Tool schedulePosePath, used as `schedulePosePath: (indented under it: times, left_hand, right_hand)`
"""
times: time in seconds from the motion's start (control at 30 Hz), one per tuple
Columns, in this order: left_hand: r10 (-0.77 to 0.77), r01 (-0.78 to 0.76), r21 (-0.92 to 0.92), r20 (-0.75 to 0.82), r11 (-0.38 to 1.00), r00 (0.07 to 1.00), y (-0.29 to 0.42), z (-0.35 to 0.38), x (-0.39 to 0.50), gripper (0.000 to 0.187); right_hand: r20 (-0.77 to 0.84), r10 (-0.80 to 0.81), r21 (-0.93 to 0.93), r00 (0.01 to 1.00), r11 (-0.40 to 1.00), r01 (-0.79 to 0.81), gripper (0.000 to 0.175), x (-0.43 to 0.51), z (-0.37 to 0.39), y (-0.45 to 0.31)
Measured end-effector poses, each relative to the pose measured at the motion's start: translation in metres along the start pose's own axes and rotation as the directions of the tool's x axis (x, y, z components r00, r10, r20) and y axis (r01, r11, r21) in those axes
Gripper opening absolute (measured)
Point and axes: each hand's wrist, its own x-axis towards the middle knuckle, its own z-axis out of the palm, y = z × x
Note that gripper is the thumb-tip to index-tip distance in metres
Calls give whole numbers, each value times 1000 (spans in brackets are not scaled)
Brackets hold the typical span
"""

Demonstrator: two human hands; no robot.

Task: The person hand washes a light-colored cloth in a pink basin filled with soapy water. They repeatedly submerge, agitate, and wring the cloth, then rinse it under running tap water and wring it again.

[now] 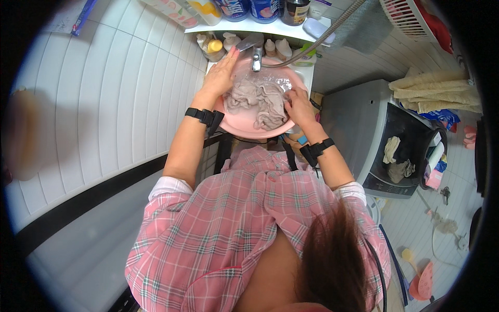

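A pink plastic basin (249, 126) sits in the washbasin under a chrome faucet (256, 60). Wet greyish-beige cloth (269, 105) lies bunched inside it, with water around the cloth. My left hand (220, 78) is over the basin's left rim, fingers stretched out and holding nothing, the fingertips close to the faucet's flat lever (249, 41). Whether they touch the lever is unclear. On the right side, my right hand (301, 105) reaches over the rim with bent fingers at the cloth's edge. I cannot make out whether they grip it.
Several bottles (282, 48) stand behind the faucet, below a white shelf (218, 29) of toiletries. A metal shower hose (312, 48) crosses the basin's back. To the right, a top-loading washing machine (351, 124) stands lid up, cloths on its dark top. Left is a tiled wall (128, 85).
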Motion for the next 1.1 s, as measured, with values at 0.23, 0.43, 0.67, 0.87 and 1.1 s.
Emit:
schedulePosePath:
  times: [0.23,0.43,0.67,0.87,1.1]
  left_hand:
    - [-508,511,-142,61,847,859,-49,36,-48,94]
    - [-585,636,-227,256,737,770,-63,50,-68,87]
    - [-521,550,-317,178,772,835,-64,60,-70,85]
    - [-441,520,-372,279,769,853,-78,77,-63,89]
    - [-300,377,-520,228,767,926,-68,103,-72,86]
  right_hand:
    - [-162,447,220,880,885,-409,67,4,22,22]
    - [-64,642,301,764,743,-598,61,9,32,43]
    - [-164,651,320,741,746,-585,50,-5,29,31]
    - [-206,704,272,679,708,-651,48,-34,28,23]
    - [-345,744,273,572,663,-697,48,-78,29,0]
